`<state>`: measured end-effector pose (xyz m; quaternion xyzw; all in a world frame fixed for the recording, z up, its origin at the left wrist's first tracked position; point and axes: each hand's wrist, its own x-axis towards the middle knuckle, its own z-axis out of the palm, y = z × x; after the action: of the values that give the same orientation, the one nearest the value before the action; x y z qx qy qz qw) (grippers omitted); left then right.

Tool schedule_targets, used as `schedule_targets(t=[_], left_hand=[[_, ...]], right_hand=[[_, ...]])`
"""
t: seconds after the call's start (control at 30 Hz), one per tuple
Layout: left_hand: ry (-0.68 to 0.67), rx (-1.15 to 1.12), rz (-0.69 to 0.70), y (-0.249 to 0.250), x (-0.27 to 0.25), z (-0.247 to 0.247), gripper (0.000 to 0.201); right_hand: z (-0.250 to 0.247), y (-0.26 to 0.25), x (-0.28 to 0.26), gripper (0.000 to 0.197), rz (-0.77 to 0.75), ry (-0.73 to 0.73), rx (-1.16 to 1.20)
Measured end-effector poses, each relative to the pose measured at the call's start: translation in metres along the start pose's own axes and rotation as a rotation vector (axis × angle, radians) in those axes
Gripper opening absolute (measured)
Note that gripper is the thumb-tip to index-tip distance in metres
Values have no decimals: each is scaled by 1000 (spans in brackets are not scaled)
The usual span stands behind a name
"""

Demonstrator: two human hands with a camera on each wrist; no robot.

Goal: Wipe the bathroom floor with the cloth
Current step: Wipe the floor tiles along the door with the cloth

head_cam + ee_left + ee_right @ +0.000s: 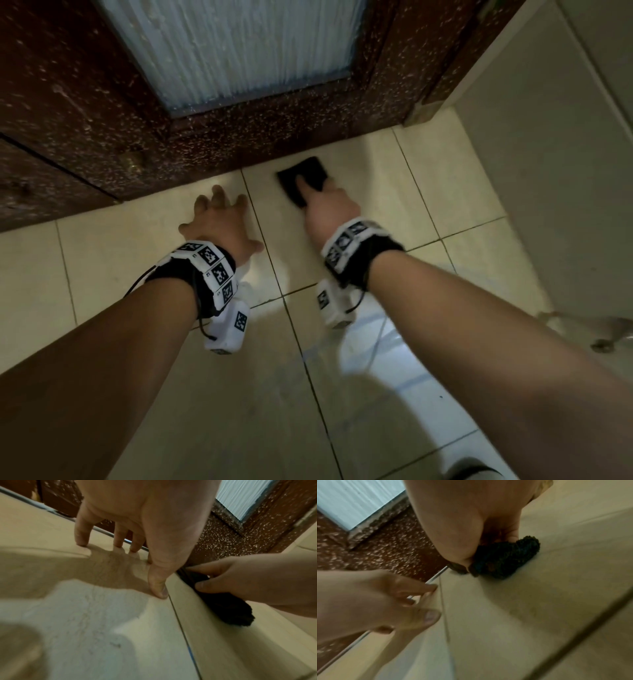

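Down at the foot of the speckled brown door (239, 137), the right hand (329, 209) pinches a dark cloth (303, 178) between thumb and curled fingers and presses it to the pale tiled floor (239, 394), close to the door's bottom edge. The left hand (219, 222) is spread with straight fingers, its fingertips (82, 542) and thumb planted on the tile just left of a grout line (267, 246), taking body weight and holding nothing.

To do this stroke well, I judge the cloth should lie flatter: in the right wrist view it looks bunched under the grip, so only part of it probably meets the tile. Spreading it beneath the palm, working in overlapping passes along the door edge and then back toward the knees, would likely cover more and avoid pushing dirt into the grout.

Much is unclear. The cloth's far side is hidden by the fingers, dim light and blur mask any dirt or wetness, and a pale object (582, 329) at the right edge cannot be identified.
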<state>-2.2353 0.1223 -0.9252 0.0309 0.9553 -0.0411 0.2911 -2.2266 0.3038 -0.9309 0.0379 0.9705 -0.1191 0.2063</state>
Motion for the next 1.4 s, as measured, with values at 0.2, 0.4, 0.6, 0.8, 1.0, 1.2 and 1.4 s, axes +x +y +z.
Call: schedule_targets(t=[0.2,0.4,0.6,0.8,1.0,1.2,1.4], left_hand=[[12,-7,13,-4,1,2,99],[1,-36,29,-5,0,3,98],[12,-56,36,-9,-1,5,95],[32,-35,38,-7,-1,5,94],[17,-14,26,-7,1,6,96],[7,-10,24,-5,0,3,97],[-2,-15,23,-4,-1,3,98]], right_hand=[[21,-32,-28,73,-78,-62,-10],[22,-10,-38,72,-138,-74,-33],[-3,70,-18,68,-7,1,13],[-42,172,-1,68,317,16,16],[-44,180,4,70,434,8,16],[-43,144,0,73,413,-44,-1],[-10,35,-19,69,114,5,-74]])
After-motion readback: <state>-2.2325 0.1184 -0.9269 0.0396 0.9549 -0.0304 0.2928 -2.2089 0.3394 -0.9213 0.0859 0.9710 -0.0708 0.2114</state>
